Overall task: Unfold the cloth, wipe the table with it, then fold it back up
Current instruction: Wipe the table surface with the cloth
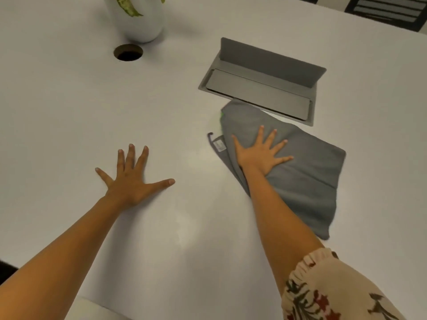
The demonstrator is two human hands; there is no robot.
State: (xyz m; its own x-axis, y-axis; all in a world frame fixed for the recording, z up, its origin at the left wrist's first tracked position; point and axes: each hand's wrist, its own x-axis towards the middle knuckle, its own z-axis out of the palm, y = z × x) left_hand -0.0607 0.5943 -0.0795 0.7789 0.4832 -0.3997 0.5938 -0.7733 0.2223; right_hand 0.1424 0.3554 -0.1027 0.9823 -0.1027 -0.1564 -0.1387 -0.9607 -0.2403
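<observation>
A grey cloth [305, 176] lies on the white table [69, 100] right of centre, folded over in loose layers with a small label and loop at its left corner. My right hand [261, 153] presses flat on the cloth's left part, fingers spread. My left hand [131, 179] rests flat on the bare table to the left, fingers spread, holding nothing. The cloth's far corner touches the grey hatch frame.
A grey cable hatch [265, 82] with its lid raised is set into the table just beyond the cloth. A round cable hole [128, 52] and a white vase [138, 19] with leaves stand at the far left. A dark chair [388, 10] is at the far right.
</observation>
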